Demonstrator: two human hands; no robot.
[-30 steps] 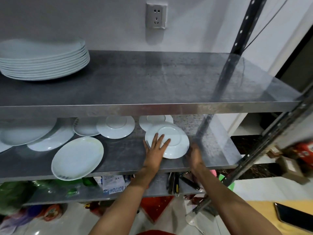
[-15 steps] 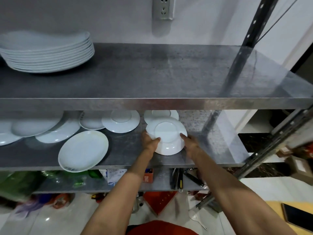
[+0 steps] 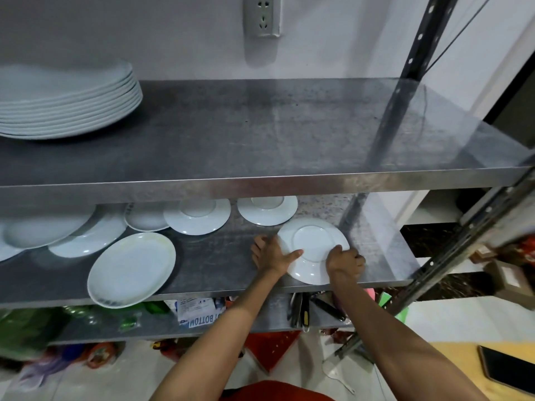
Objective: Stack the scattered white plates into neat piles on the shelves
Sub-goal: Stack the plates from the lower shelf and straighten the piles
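A small round white plate (image 3: 314, 241) lies upside down near the right front of the middle shelf (image 3: 225, 264). My left hand (image 3: 270, 254) grips its left rim with the thumb on top. My right hand (image 3: 344, 263) grips its right front rim. Two more upturned small plates (image 3: 199, 217) (image 3: 267, 211) sit further back on this shelf. An oval white plate (image 3: 131, 269) lies at the front left, with other plates (image 3: 86, 238) overlapping behind it. A neat pile of large plates (image 3: 66, 105) stands on the top shelf at the left.
The top shelf (image 3: 289, 134) stretches bare to the right of the pile. A dark upright post (image 3: 388, 117) rises at the right. A lower shelf holds a box (image 3: 197, 312), green bottles and tools. A phone (image 3: 506, 369) lies on a yellow surface at bottom right.
My left hand went from lying flat on the small plate to gripping its left rim, and my right hand closed on its right rim. The plate has shifted to the right.
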